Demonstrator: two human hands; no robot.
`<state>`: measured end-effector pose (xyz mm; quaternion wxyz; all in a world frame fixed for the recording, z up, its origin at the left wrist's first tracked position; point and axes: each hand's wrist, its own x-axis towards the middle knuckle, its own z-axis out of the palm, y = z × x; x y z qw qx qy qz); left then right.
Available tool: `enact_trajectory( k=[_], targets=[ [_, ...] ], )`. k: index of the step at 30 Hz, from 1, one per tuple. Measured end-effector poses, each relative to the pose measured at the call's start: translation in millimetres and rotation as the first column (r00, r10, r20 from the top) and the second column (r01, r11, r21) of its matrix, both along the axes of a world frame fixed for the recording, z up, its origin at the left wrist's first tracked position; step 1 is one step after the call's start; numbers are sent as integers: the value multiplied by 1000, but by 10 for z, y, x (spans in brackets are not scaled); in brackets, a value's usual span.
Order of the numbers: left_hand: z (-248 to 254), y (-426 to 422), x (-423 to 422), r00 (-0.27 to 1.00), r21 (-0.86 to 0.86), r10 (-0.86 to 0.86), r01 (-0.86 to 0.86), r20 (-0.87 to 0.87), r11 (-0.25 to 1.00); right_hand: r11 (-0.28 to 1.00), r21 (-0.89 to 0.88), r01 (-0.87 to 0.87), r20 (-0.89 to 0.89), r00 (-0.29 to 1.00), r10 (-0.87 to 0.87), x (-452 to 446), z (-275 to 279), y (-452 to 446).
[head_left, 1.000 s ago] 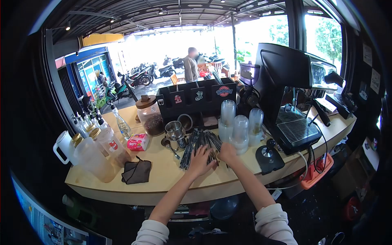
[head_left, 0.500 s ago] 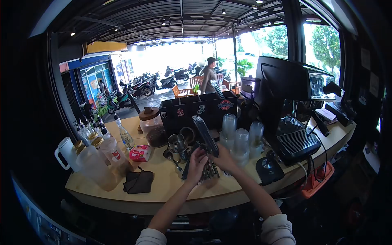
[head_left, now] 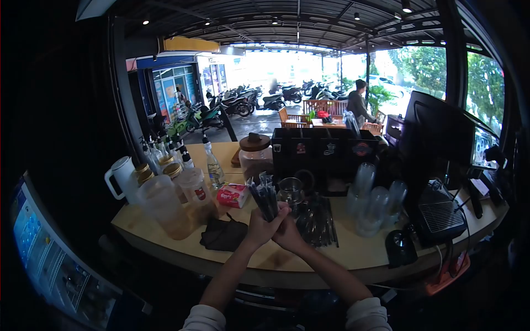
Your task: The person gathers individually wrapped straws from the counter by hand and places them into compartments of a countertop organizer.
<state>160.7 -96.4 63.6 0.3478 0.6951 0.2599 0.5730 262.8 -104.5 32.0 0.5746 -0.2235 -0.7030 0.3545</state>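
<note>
The left hand's (head_left: 258,228) fingers are wrapped around the lower part of a bundle of straws (head_left: 265,199), slightly below the centre of the frame. The right hand (head_left: 287,234) presses against it, fingers curled inward, though the fingertips are hidden and how firmly they grip cannot be told. The bundle is dark, seemingly in clear wrapping, and its upper ends fan out above the hands. It looks light and fairly stiff lengthwise; the wrapping is probably slick, so single straws could slide out, and thin ones may crease if squeezed hard. A hold around the lower half, with both palms gathering it, would suit best.

Just right of the hands, a pile of straws (head_left: 318,222) lies on the desk (head_left: 353,251). A dark cloth (head_left: 223,234) lies to their left, and clear plastic cups (head_left: 380,212) stand further right.
</note>
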Motion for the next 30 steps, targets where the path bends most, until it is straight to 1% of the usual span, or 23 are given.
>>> enact_trajectory(
  k=[1,2,3,5,6,7,9,11,13,14,15,17,18,19,20,21,22,23,24,25,27,29,30],
  targets=[
    [-11,28,-106,1000,-102,1,1,25,995,996,44,82,120,989,-87,-55,-18,28],
    [28,32,-195,994,-17,105,-105,-3,994,983,98,158,234,956,-177,-104,-49,50],
    [-21,81,-287,993,-25,118,-118,-2,993,985,90,144,237,958,-162,-139,-137,63],
    [-108,204,-423,957,-134,133,-101,259,986,917,273,291,535,747,-396,-136,-332,68],
    [-124,211,-443,940,-182,169,-118,298,976,896,371,242,603,671,-431,-116,-385,53],
    [-163,241,-462,938,-189,175,-122,300,974,900,366,237,609,671,-424,-103,-471,80],
    [-296,335,-498,970,-169,165,-135,178,976,847,497,191,645,572,-507,-88,-661,162],
    [-485,436,-496,979,-147,163,-144,125,979,849,491,196,633,589,-502,-87,-638,178],
    [-682,499,-473,985,-186,150,-133,81,974,867,429,256,622,612,-488,-95,-600,176],
    [-761,520,-477,986,-169,162,-155,33,973,861,419,288,564,661,-496,-99,-561,162],
    [-831,563,-490,988,-172,153,-145,36,974,859,419,295,567,654,-501,-112,-517,155],
    [-837,570,-516,991,-214,115,-99,65,972,898,266,349,434,789,-435,-158,-480,152],
    [-842,561,-521,987,-277,91,-52,130,960,895,265,360,439,781,-444,-175,-507,167],
    [-761,521,-516,988,-282,79,-38,134,959,926,140,352,350,857,-379,-189,-545,181],
    [-680,487,-511,966,-312,44,39,254,949,946,14,324,244,916,-318,-198,-575,187],
    [-635,482,-503,929,-335,18,116,369,935,943,6,334,249,912,-325,-208,-582,188],
    [-602,505,-493,918,-297,-20,148,395,943,941,-100,324,270,919,-287,-224,-580,193],
    [-571,502,-485,921,-303,-25,153,389,940,929,-204,309,282,927,-247,-243,-595,203],
    [-531,497,-474,927,-306,-28,152,373,940,955,-115,273,270,934,-235,-238,-684,284],
    [-485,499,-468,934,-305,-33,149,356,941,954,-114,278,261,935,-241,-268,-631,259],
    [-481,493,-468,940,-295,-51,158,338,942,910,-379,169,344,938,-31,-309,-506,196],
    [-455,441,-447,956,-302,-44,135,290,944,939,-318,133,316,948,-28,-409,-551,174],
    [-497,465,-470,978,-317,-43,107,204,942,930,-365,39,161,987,22,-479,-568,153]
  ],
)
